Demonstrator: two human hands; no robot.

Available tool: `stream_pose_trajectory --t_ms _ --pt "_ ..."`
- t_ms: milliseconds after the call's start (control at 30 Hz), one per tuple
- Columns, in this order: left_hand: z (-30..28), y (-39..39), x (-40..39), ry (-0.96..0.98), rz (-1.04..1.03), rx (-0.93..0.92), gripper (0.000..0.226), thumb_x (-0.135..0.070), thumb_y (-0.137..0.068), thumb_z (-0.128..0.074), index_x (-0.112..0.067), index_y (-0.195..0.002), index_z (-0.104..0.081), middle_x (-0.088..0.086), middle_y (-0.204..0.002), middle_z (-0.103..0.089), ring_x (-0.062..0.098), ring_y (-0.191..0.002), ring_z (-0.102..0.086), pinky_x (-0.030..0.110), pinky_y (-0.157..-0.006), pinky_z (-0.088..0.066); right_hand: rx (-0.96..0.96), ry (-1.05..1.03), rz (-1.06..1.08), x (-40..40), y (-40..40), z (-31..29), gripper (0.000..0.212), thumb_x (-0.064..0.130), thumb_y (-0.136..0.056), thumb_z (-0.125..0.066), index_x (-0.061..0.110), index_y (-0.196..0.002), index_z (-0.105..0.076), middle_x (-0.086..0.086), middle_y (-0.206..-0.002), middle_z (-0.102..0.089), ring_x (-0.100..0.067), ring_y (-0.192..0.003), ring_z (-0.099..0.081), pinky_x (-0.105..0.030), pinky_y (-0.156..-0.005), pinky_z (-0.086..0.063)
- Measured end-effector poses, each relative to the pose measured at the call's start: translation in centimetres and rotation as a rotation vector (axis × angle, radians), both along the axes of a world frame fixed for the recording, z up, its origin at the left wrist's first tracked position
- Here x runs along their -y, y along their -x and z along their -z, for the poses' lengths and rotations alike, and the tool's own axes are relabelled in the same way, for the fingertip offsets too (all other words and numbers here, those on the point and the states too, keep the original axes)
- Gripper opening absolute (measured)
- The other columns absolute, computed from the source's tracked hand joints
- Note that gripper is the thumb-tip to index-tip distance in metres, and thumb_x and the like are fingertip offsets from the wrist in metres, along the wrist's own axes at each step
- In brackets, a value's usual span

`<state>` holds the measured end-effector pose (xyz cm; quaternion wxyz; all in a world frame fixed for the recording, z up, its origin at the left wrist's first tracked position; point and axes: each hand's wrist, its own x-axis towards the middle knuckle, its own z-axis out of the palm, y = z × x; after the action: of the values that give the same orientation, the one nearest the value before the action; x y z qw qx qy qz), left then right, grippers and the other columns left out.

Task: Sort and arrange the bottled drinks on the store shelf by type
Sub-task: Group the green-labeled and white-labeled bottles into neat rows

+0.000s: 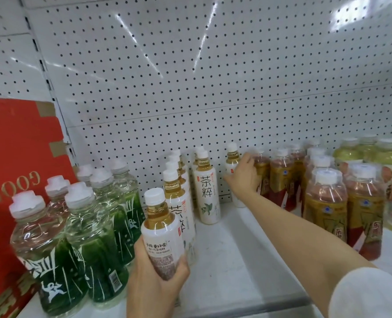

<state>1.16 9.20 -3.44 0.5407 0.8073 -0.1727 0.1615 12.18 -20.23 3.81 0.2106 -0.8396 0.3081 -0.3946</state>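
Observation:
My left hand (155, 281) grips a white-labelled tea bottle (160, 235) near the shelf's front edge, its back label facing me. Just behind it stands a row of several matching tea bottles (179, 198), and a second short row (206, 191) stands to their right. My right hand (244, 175) reaches to the back of the shelf and closes around another white-labelled tea bottle (232, 160) standing by the pegboard. Gold-and-red-labelled bottles (280, 177) stand right beside that hand.
Green-labelled clear bottles (94, 226) fill the left of the white shelf (236, 260). A red carton (18, 157) stands at far left. More gold-and-red bottles (341, 203) and yellow drinks (378, 154) crowd the right. White pegboard (190, 76) backs the shelf.

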Motion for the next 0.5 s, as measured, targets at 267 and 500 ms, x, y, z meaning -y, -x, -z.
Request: stream_pose_trajectory --t_ms 267,500 --pt "0.3 0.2 -0.2 0.040 0.056 0.027 0.083 -0.025 -0.066 -0.088 -0.035 -0.129 -0.036 -0.014 -0.107 -0.061 0.005 -0.094 -0.062 0.018 -0.070 -0.046 0.080 -0.048 -0.030 -2.4 4.5 1.0 0.075 0.052 -0.073 -0.072 0.012 -0.123 -0.032 -0.007 -0.109 -0.058 -0.028 -0.099 -0.059 -0.037 -0.067 -0.048" --pt "-0.2 1.0 0.2 0.026 -0.093 0.027 0.106 -0.051 -0.051 -0.092 -0.026 -0.139 -0.039 -0.011 -0.121 -0.039 0.015 -0.113 -0.047 0.041 -0.094 -0.047 0.117 0.069 -0.206 -7.2 7.8 2.4 0.072 0.054 -0.072 -0.076 0.018 -0.120 -0.036 0.002 -0.111 -0.056 -0.019 -0.099 -0.057 -0.038 -0.071 -0.050"
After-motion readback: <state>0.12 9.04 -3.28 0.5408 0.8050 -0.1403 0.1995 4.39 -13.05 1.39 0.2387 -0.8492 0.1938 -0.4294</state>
